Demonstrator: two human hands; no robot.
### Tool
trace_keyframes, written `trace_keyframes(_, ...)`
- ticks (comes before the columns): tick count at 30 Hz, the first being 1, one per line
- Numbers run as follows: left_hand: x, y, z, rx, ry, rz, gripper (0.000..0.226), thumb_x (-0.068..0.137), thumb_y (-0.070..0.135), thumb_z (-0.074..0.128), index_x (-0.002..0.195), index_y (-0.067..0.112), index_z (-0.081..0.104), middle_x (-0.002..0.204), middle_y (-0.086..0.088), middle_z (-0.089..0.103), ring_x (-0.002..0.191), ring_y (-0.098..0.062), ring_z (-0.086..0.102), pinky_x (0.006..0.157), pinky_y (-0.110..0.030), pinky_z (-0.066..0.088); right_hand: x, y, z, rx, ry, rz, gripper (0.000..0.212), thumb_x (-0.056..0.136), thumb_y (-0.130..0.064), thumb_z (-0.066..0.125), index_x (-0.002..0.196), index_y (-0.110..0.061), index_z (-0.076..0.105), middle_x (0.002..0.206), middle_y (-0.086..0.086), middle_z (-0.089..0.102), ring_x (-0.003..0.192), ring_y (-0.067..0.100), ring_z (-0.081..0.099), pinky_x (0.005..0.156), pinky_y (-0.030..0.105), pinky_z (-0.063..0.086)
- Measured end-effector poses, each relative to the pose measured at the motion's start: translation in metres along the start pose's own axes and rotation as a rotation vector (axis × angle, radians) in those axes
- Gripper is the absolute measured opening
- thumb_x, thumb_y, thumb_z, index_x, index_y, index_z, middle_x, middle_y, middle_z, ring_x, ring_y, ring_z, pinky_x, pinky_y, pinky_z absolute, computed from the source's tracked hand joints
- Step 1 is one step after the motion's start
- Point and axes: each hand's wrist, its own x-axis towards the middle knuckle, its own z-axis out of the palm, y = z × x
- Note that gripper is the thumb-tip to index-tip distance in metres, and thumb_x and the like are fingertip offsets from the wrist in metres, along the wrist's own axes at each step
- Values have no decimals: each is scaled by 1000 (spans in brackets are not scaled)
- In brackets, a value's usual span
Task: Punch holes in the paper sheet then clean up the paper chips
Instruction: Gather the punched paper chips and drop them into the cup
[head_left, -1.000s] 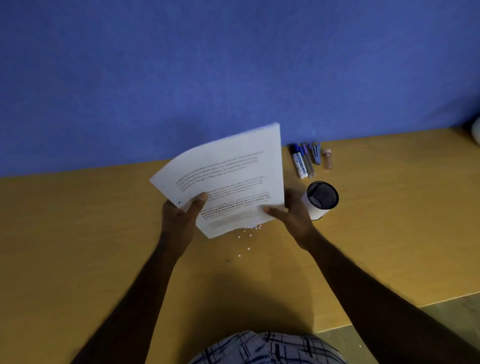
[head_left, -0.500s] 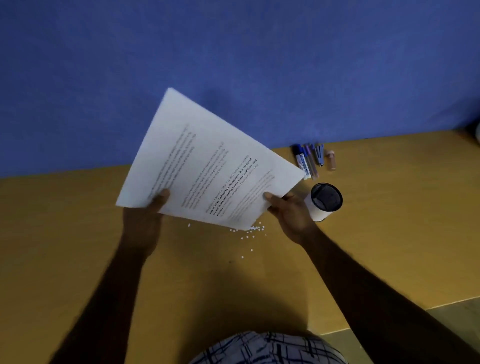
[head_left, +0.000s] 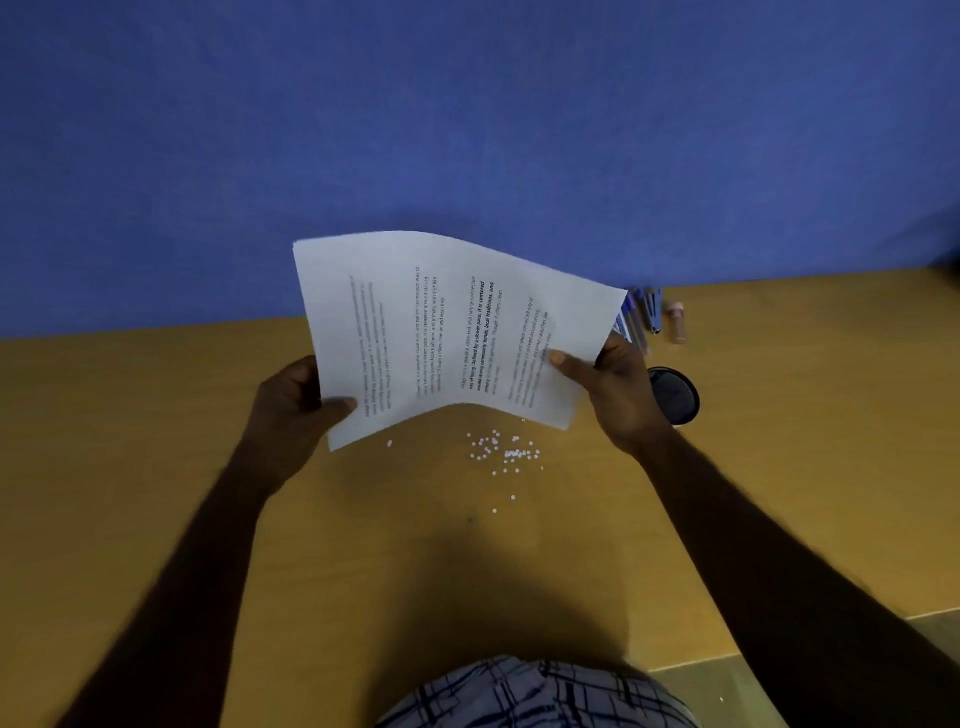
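Note:
A white printed paper sheet (head_left: 441, 332) hangs in the air above the yellow table (head_left: 156, 441), turned so its text lines run vertically. My left hand (head_left: 296, 405) pinches its lower left edge with the thumb on top. My right hand (head_left: 613, 395) pinches its lower right edge. Just below the sheet, several small white paper chips (head_left: 501, 452) lie scattered on the table, with a few strays nearer to me. No hole punch is visible.
A white cup with a dark inside (head_left: 675, 397) stands right behind my right hand. Markers and pens (head_left: 644, 317) and a small bottle (head_left: 677, 325) lie by the blue wall (head_left: 467, 130). The table's front edge runs at lower right.
The sheet has been rotated and lowered; its long side now runs left to right. My left hand moved right, toward the middle; my right hand stayed near the cup.

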Motion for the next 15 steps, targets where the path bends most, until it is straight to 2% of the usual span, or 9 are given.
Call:
trace_keyframes(2,1,-6,7,23,25,-23,46,77,-7,71,106,28,64,109,3,70,92,0,68,74,-19,56,0,2,-1,-54,12,23,32,85,-8,70,116,-11,63,119,11,68,109,30,66,89,58,53)
trace_keyframes(3,0,-9,11,8,45,-53,45,75,-8,72,106,24,64,110,-3,69,94,-8,68,78,-29,56,-1,4,-1,-69,15,34,34,84,-6,70,116,-15,63,119,9,68,110,28,66,89,58,53)
trace_keyframes(5,-2,-13,21,-29,74,-110,43,73,-10,73,97,24,65,103,-1,70,96,-19,67,84,-44,55,-4,7,1,-58,39,56,38,82,-2,71,114,-20,63,118,7,69,111,24,66,91,56,54)
trace_keyframes(6,-3,-15,26,-22,83,-128,43,72,-9,73,95,26,65,98,5,69,94,-15,67,83,-46,55,-5,9,1,-43,54,67,39,81,1,71,113,-20,64,118,8,69,110,24,66,91,56,54)
trace_keyframes(9,-8,-19,34,15,101,-115,45,73,-1,76,103,30,63,95,16,68,91,-7,67,75,-34,58,-7,13,4,3,58,68,38,81,6,69,109,-19,65,115,8,69,107,25,67,90,53,55)
trace_keyframes(11,-11,-22,37,17,137,-90,47,73,5,79,101,38,62,95,21,69,91,-2,67,69,-23,56,-7,14,2,23,44,70,39,80,6,69,110,-19,65,112,4,71,105,23,68,86,45,59)
trace_keyframes(13,-12,-27,39,22,164,-99,45,71,8,81,102,34,63,94,18,70,91,-3,68,70,-25,56,-8,19,0,21,39,98,39,78,6,71,108,-19,65,107,1,72,102,20,69,82,40,60)
trace_keyframes(15,-16,-35,42,51,160,-101,42,71,9,82,103,28,63,94,13,70,91,-6,68,73,-30,57,-10,26,-1,-42,66,160,33,76,4,75,104,-12,66,105,6,73,98,23,71,80,42,60)
